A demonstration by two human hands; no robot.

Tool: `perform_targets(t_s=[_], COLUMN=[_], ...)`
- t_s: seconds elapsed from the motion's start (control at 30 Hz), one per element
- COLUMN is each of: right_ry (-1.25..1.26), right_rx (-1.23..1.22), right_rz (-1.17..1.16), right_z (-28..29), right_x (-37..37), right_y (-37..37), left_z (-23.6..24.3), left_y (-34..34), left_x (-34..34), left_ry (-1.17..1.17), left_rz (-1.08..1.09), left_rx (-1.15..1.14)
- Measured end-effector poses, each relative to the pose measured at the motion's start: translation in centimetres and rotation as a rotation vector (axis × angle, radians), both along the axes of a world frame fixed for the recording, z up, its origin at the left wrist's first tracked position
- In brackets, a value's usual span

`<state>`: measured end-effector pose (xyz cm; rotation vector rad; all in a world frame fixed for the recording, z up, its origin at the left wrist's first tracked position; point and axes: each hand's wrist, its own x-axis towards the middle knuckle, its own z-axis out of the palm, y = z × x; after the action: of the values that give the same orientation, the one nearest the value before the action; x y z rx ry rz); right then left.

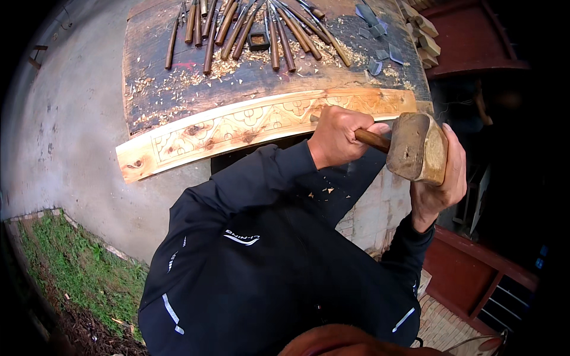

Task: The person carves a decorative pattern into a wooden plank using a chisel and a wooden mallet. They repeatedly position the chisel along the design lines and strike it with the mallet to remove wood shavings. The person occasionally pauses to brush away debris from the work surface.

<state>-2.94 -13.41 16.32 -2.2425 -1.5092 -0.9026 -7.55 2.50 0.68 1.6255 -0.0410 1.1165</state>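
A long pale pine board [142, 160] with a pencilled scrolling pattern lies along the bench's near edge. My left hand [341, 133] is closed around a chisel [371, 139] above the board's right half; its metal end shows left of my knuckles, over the board. My right hand [442, 187] grips a chunky wooden mallet [415, 147] beside the far end of the chisel handle; I cannot tell whether they touch. The mallet's head hides part of that hand.
The worn workbench [166, 95] carries several wooden-handled carving tools [279, 41], a small dark square box [258, 40], wood shavings and grey flat pieces [380, 47]. Wood blocks [421, 32] are stacked at its right. Grass [65, 267] borders the concrete floor [71, 118]; red furniture [457, 267] stands at right.
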Motion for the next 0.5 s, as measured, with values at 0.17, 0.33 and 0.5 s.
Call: perform_targets(t_s=[0.17, 0.33, 0.5], right_ry=[0.476, 0.001, 0.396], right_rx=[1.064, 0.094, 0.676], right_rz=[0.470, -0.121, -0.199], right_z=[2.7, -2.0, -3.7], right_x=[-2.4, -1.5, -0.9], right_y=[-1.3, -0.7, -3.2], left_z=[-0.2, -0.8, -1.0], left_y=[-0.9, -1.7, -3.6], left_x=[0.0, -0.7, -2.4], left_ry=[-0.008, -0.019, -0.066], left_rz=[-0.041, 0.037, -0.138], left_rx=[0.028, 0.131, 0.265])
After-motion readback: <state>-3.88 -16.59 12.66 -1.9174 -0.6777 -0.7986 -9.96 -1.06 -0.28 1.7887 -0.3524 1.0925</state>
